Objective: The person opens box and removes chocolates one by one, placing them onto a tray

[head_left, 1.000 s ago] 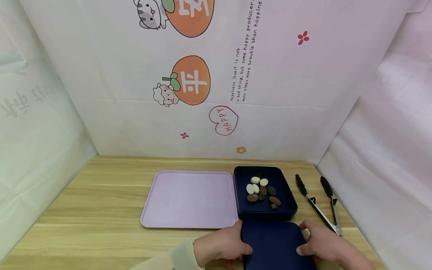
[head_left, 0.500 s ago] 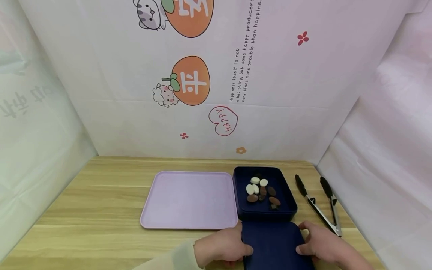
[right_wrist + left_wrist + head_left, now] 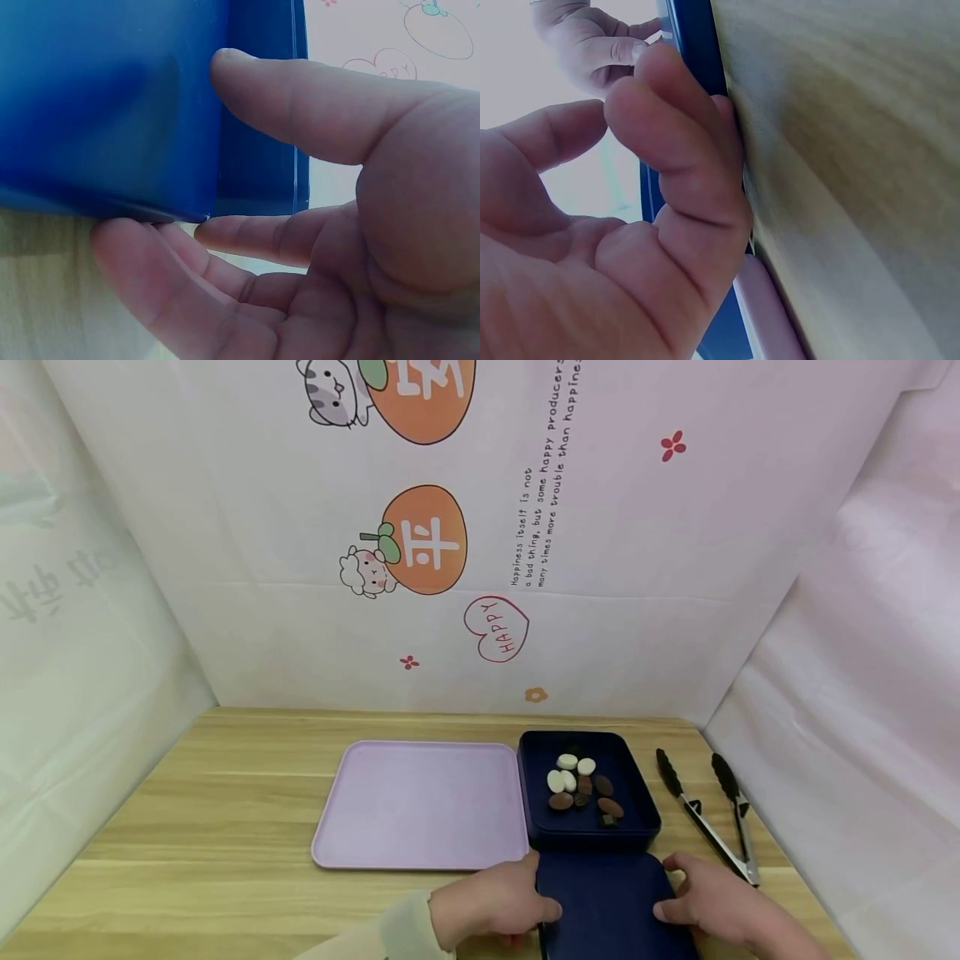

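Note:
A dark blue lid (image 3: 603,906) lies at the front of the table, cut off by the bottom of the head view. My left hand (image 3: 498,903) holds its left edge, thumb on top and the other fingers along the side. From the right, my right hand (image 3: 716,900) grips the opposite edge, its thumb over the top. In the right wrist view the fingers reach to the underside of the lid (image 3: 112,105). Right behind the lid stands a matching dark blue box (image 3: 592,841), uncovered, with several white and brown oval chocolates (image 3: 585,785) inside.
A pale purple tray (image 3: 423,806) lies flat left of the box, its right side against it. Black-tipped metal tongs (image 3: 693,810) rest spread apart at the right. White printed cloth walls (image 3: 637,568) enclose the wooden table (image 3: 210,827) at the back and sides.
Almost nothing moves. My right thumb slides slightly inward over the lid; both hands stay at its edges. The box, tray and tongs keep their places.

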A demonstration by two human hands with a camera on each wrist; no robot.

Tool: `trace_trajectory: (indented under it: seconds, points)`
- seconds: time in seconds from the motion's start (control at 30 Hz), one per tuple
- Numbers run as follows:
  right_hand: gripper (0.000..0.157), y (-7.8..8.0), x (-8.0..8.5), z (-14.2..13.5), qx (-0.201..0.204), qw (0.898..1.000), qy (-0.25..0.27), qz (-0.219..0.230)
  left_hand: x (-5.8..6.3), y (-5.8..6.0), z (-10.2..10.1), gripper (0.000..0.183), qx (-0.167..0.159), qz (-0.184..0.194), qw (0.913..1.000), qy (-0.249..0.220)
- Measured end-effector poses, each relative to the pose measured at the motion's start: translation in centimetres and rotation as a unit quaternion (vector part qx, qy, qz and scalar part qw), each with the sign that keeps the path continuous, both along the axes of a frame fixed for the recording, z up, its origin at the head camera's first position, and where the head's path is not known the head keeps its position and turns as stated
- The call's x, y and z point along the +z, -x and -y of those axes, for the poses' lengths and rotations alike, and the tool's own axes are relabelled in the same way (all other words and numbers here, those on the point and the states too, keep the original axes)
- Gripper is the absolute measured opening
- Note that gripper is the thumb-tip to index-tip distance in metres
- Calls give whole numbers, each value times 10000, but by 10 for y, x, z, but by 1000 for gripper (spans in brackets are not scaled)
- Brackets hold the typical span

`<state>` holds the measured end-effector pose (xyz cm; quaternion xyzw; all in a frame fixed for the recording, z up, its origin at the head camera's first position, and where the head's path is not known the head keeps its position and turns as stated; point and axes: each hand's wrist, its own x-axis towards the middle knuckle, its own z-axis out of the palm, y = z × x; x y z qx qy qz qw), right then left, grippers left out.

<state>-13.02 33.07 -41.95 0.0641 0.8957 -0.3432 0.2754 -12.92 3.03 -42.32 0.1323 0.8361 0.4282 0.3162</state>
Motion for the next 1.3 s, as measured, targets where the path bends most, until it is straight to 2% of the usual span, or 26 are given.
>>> trace_trajectory:
  seconds: [0.2, 0.33, 0.43, 0.5, 0.57, 0.67, 0.77, 0.87, 0.97, 1.07, 1.17, 1.3]
  points:
    - [67, -1, 2, 2, -26, 10000, 26, -9, 2, 2, 3, 76, -98, 83, 9999, -61]
    - [67, -1, 2, 3, -108, 9999, 63, 10, 4, 5, 7, 75, -277, -34, 9996, -2]
    - [66, -2, 1, 4, -187, 9997, 145, 23, 6, 6, 11, 71, -495, -599, 9957, 496]
    - [65, -2, 1, 4, -235, 9995, 210, 35, 8, 6, 15, 67, -613, -1104, 9881, 873]
    - [65, -2, 1, 4, -254, 9993, 260, 54, 13, 4, 21, 60, -680, -1756, 9740, 1259]
    - [65, -3, 1, 4, -270, 9991, 316, 72, 22, 4, 34, 52, -643, -2463, 9550, 1526]
    - [66, -3, 1, 2, -266, 9990, 364, 60, 32, 5, 51, 47, -446, -3022, 9358, 1758]
    - [67, -3, 1, 1, -243, 9990, 373, 32, 39, 9, 70, 50, -153, -3332, 9208, 2020]
    - [68, -2, 0, -1, -196, 9991, 362, -40, 44, 15, 89, 54, 250, -3492, 9046, 2430]
    - [68, -3, 0, -3, -151, 9988, 461, -72, 45, 20, 107, 57, 700, -3457, 8913, 2851]
    - [68, -4, 1, -7, -139, 9984, 540, -121, 42, 26, 124, 60, 1014, -3357, 8833, 3112]
    - [68, -5, 3, -9, -139, 9990, 337, -258, 38, 31, 144, 64, 1353, -3040, 8866, 3214]
